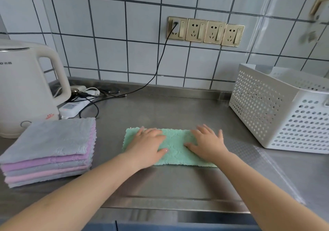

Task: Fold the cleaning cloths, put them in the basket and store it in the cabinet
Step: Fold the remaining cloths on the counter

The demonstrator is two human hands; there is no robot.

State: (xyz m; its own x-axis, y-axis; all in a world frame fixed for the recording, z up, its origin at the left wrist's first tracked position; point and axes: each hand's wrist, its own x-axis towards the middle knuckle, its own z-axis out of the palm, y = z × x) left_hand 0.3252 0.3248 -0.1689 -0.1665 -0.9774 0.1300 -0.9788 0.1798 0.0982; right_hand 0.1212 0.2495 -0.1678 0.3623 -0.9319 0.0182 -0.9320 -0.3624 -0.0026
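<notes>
1. Counter (178, 109): bare steel, smooth and probably slick; a soft cloth may slide on it when pushed sideways, so press straight down while creasing

2. Basket (277, 113): white perforated plastic, standing at the right end of the counter, well apart from the hands. It looks light and rigid; its inside is mostly hidden from this view. Grip it by the rim or the handle cut-out in the near wall

3. Pile of cloths (48, 150): grey, lilac and pink, lying flat at the left, just in front of the kettle (26, 88). Plush, limp and light; the top one should peel off by a corner pinch

4. Green cloth (176, 147): lies flat on the counter between pile and basket as a long strip, apparently folded once. Soft and floppy, it holds no crease unaided. Take it at one short end, pinching both corners, and bring that end over

5. Left hand (147, 141): fingers straight, palm pressing the left half of the green cloth, holding nothing

6. Right hand (207, 141): fingers spread flat on the right half, holding nothing
</notes>
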